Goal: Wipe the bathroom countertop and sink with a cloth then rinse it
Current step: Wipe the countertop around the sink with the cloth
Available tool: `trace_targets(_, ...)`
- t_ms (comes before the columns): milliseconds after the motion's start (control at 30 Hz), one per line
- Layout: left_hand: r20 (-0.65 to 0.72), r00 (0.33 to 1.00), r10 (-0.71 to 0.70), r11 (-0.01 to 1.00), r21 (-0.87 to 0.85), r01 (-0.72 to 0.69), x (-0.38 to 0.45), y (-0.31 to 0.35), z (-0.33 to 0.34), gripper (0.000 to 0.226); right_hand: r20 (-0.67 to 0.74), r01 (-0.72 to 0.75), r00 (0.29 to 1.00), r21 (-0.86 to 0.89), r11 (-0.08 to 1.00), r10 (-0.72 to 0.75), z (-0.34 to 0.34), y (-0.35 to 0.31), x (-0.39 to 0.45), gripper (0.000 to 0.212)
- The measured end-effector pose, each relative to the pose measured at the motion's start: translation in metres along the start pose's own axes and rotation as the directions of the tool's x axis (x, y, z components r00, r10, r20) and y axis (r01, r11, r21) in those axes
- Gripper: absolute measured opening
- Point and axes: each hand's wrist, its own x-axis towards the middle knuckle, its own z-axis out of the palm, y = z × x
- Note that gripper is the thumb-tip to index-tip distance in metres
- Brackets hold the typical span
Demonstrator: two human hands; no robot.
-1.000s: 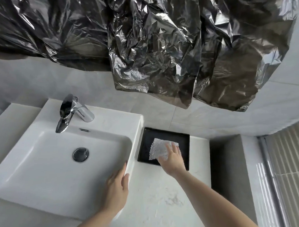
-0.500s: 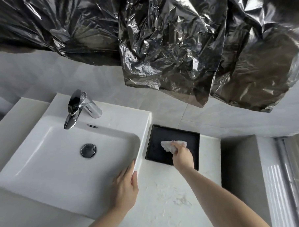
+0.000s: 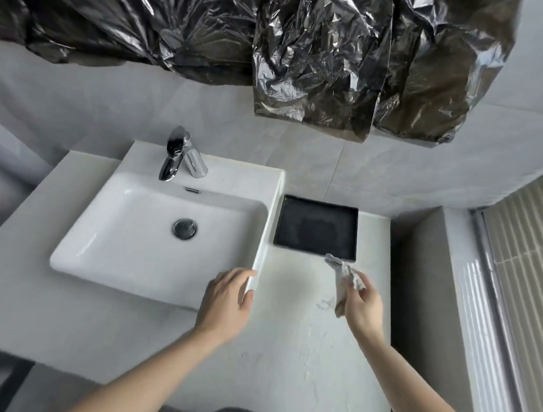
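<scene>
A white square sink with a round drain sits on a pale marbled countertop. A chrome tap stands at the sink's back rim. My left hand rests on the sink's front right corner, fingers spread on the rim. My right hand holds a crumpled whitish cloth just above the countertop, in front of the black tray. The cloth hangs bunched from my fingers.
The black rectangular tray lies against the wall to the right of the sink, with nothing in it. Crinkled black plastic sheeting hangs over the wall above. A grey ledge and a ribbed white panel border the countertop on the right.
My right hand has lifted the cloth out of the black tray and drawn it back toward me over the countertop. The left hand stays on the sink's corner.
</scene>
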Motion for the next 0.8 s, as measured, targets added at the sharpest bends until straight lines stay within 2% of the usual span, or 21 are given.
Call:
trace_targets(67,-0.060,0.991,0.123,0.992,-0.032,-0.125,-0.043,-0.005,-0.011,0.033,-0.055,-0.063,0.996,0.018,0.998,0.064,-0.007,0.015,-0.028,0.027)
trace_targets(133,-0.069,0.983,0.172,0.984,-0.032,-0.175,-0.084,-0.022,-0.011,0.031,-0.093,-0.093,0.991,0.013,0.996,0.094,-0.010,0.036,-0.048,0.022)
trace_targets(167,-0.046,0.990,0.134,0.990,-0.045,-0.136,-0.103,-0.034,-0.009,0.031,-0.101,-0.108,0.989,0.003,0.994,0.108,-0.009,0.048,-0.055,0.021)
trace_targets(233,0.054,0.998,-0.043,0.998,-0.052,0.046,-0.135,-0.062,-0.002,0.032,-0.096,-0.155,0.984,-0.034,0.987,0.151,-0.004,0.068,-0.066,0.021)
trace_targets(300,0.183,0.959,-0.214,0.977,0.035,0.211,-0.158,-0.090,0.006,0.043,-0.073,-0.176,0.982,-0.034,0.984,0.173,0.005,0.082,-0.072,0.020)
trace_targets(367,0.286,0.895,-0.343,0.938,0.158,0.310,-0.169,-0.116,0.008,0.059,-0.061,-0.168,0.984,-0.038,0.985,0.165,0.014,0.085,-0.077,0.025)
trace_targets(433,0.322,0.849,-0.419,0.905,0.227,0.360,-0.170,-0.136,0.005,0.070,-0.094,-0.182,0.979,-0.014,0.983,0.180,0.023,0.083,-0.078,0.026)
trace_targets(533,0.329,0.815,-0.476,0.873,0.285,0.395,-0.163,-0.158,-0.001,0.079,-0.143,-0.207,0.968,0.000,0.978,0.205,0.037,0.084,-0.068,0.025)
trace_targets(633,0.305,0.846,-0.437,0.885,0.313,0.344,-0.151,-0.177,0.002,0.081,-0.206,-0.177,0.966,-0.073,0.982,0.159,0.058,0.088,-0.051,0.031)
trace_targets(700,0.297,0.861,-0.414,0.894,0.310,0.323,-0.141,-0.184,0.009,0.082,-0.140,-0.055,0.990,-0.256,0.965,0.019,0.075,0.093,-0.040,0.037)
trace_targets(767,0.292,0.867,-0.404,0.894,0.326,0.307,-0.138,-0.190,0.020,0.080,0.103,0.101,0.993,-0.557,0.824,-0.052,0.091,0.106,-0.034,0.047)
trace_targets(800,0.272,0.883,-0.381,0.899,0.330,0.287,-0.138,-0.192,0.026,0.079,0.213,0.161,0.977,-0.665,0.729,-0.021,0.098,0.115,-0.033,0.054)
